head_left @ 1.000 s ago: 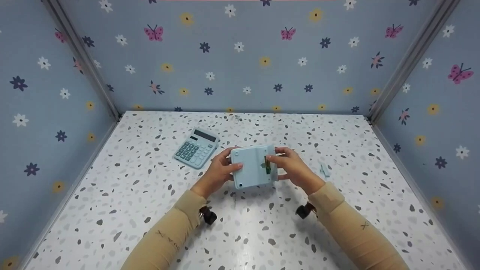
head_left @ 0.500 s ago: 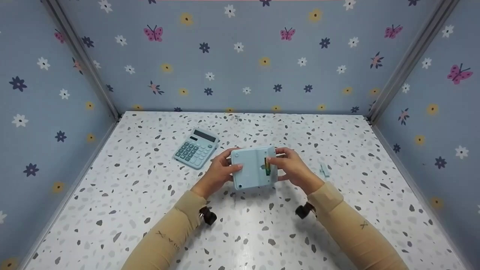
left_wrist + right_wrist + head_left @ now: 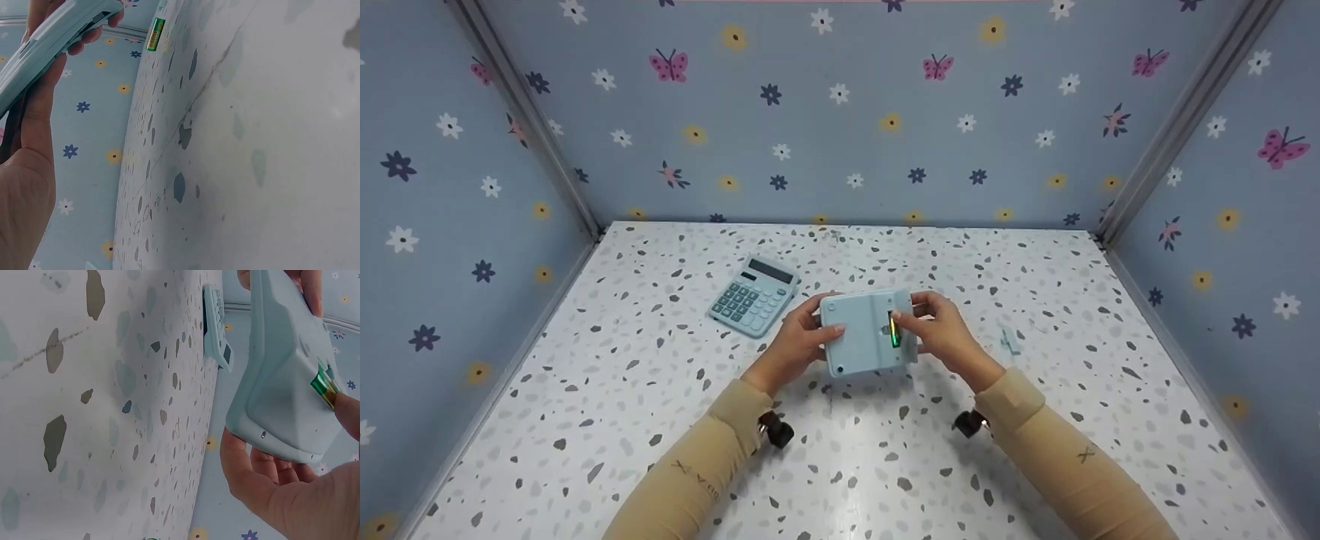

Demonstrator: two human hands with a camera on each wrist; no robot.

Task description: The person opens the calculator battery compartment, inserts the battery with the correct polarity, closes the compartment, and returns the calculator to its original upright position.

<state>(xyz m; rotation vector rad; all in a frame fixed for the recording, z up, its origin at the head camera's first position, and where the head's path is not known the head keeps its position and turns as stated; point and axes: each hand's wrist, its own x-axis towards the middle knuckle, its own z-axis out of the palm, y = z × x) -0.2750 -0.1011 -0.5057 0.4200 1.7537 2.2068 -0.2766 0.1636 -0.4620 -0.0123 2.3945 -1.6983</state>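
Both hands hold a light blue calculator (image 3: 855, 337) up off the table, its back towards the head camera. My left hand (image 3: 795, 341) grips one side, thumb on the back and fingers underneath. On the other side my right hand (image 3: 952, 334) curls its fingers round the edge. Its thumb presses on a green and gold battery (image 3: 895, 330) at the open battery slot. In the right wrist view the battery (image 3: 324, 387) shows one end out of the slot, beside the thumb. The calculator's keys face away, hidden in the head view.
A second light blue calculator (image 3: 754, 296) lies face up at the back left of the speckled table (image 3: 660, 420). Right of my right hand is a small light blue plastic piece (image 3: 1010, 342). A loose green battery (image 3: 156, 34) shows in the left wrist view. Flowered walls (image 3: 840, 150) enclose the table.
Hands and calculator stay almost in place. The calculator has tilted slightly, and the battery under the right thumb now catches a bright green glint.
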